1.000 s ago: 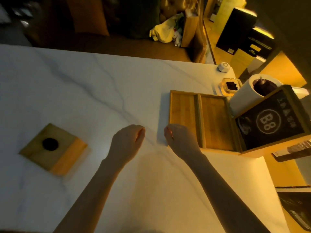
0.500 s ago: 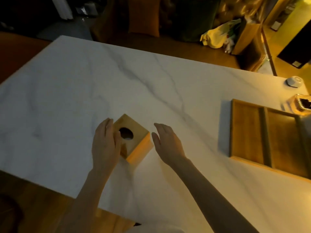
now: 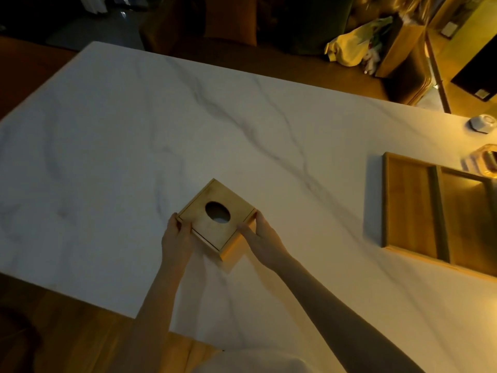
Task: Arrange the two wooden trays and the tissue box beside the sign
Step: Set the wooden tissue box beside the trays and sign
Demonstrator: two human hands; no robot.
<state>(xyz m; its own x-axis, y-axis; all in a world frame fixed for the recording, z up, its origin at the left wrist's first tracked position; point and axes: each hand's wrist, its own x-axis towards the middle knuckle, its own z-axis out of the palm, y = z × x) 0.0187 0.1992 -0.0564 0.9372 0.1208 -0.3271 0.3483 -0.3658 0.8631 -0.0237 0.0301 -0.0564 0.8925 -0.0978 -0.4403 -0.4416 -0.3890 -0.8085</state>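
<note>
A square wooden tissue box (image 3: 204, 211) with a round hole in its lid sits on the white marble table (image 3: 134, 144), turned corner-on to me. My left hand (image 3: 177, 238) grips its left corner and my right hand (image 3: 262, 238) grips its right side. Two wooden trays lie side by side at the right: the left tray (image 3: 406, 203) and the right tray (image 3: 468, 219), which is cut off by the frame edge. The sign is out of view.
A small white round object (image 3: 480, 123) and a glass dish (image 3: 484, 161) sit at the table's far right corner. The table's near edge runs close under my forearms. Beyond the far edge are dark seats, a yellow bag (image 3: 349, 48) and a paper bag (image 3: 398, 49).
The view swung left, away from the sign and the trays. My hands went from the trays to the tissue box and closed on both of its sides.
</note>
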